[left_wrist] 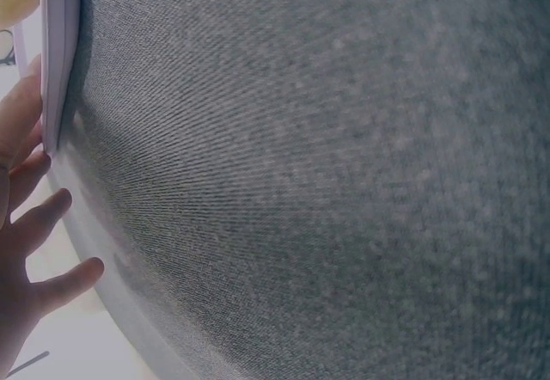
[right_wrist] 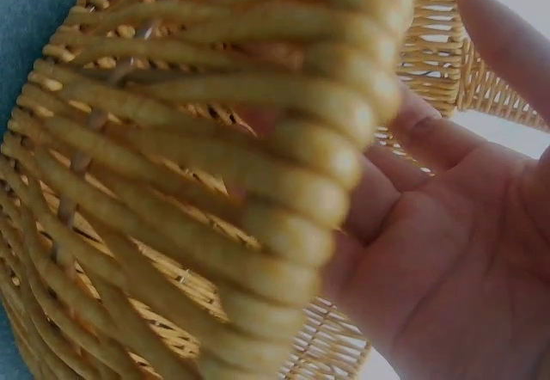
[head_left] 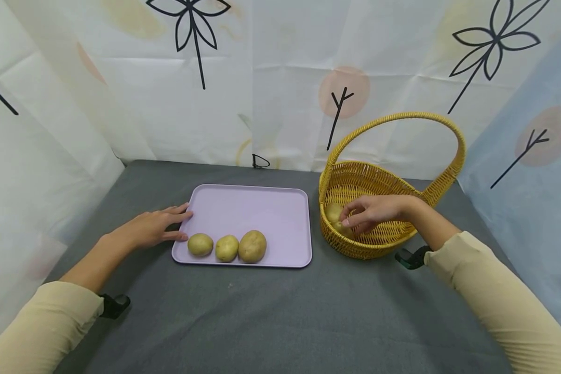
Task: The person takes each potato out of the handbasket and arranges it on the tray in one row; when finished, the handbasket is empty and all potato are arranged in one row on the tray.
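Note:
A lilac tray lies on the grey cloth with three potatoes along its front edge: a small one at the left, another small one, and a larger one. My left hand rests at the tray's left rim, fingers spread and fairly straight. To the right stands a yellow wicker basket with a tall handle. Inside it, my right hand reaches down, fingers loosely bent beside two potatoes, one farther back and one nearer. The basket's rim hides those fingertips in the right wrist view.
Grey cloth covers the table. Behind and at both sides hang pale curtains with leaf drawings. The basket's arched handle rises behind the right hand. Dark straps with camera mounts sit at both wrists.

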Tool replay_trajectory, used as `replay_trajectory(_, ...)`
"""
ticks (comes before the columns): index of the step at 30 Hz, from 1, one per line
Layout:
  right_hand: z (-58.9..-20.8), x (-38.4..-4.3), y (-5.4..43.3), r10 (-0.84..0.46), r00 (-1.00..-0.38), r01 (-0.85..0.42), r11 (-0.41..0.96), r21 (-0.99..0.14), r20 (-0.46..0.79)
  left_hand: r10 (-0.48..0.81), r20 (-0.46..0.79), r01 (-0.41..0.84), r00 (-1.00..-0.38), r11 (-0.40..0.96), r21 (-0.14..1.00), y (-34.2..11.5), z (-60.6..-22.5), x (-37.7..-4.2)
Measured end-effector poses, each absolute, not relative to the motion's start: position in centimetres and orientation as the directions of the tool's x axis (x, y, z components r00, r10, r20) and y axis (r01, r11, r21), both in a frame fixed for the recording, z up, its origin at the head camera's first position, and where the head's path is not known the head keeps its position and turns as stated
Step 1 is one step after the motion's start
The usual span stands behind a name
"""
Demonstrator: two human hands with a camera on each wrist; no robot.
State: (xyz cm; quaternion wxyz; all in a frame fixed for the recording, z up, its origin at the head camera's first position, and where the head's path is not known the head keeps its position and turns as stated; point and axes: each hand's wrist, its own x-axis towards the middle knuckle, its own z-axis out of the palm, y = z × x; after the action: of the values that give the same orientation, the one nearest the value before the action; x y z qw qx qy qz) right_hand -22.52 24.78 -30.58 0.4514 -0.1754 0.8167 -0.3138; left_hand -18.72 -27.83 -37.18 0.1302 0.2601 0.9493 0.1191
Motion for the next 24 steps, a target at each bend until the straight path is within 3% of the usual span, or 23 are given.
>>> replay_trajectory(7,-30.5,-23.0,24.7,-0.541,-0.488,0.074,0.756,-0.65,-0.685,0.519,-0.186,0.457,-0.834,0.84,0.293,-27.8,-37.2,-18.6)
replay_trajectory(20,-29.9,-23.9,23.5,-0.539,-0.456,0.043,0.782,-0.622,-0.708,0.528,-0.177,0.469,-0.831,0.834,0.29,-27.9,-37.1,-18.7)
replay_trajectory(24,-30.5,-24.1,23.6,-0.564,-0.405,-0.037,0.796,-0.604,-0.719,0.529,-0.176,0.47,-0.83,0.834,0.288,-28.0,-37.1,-18.6)
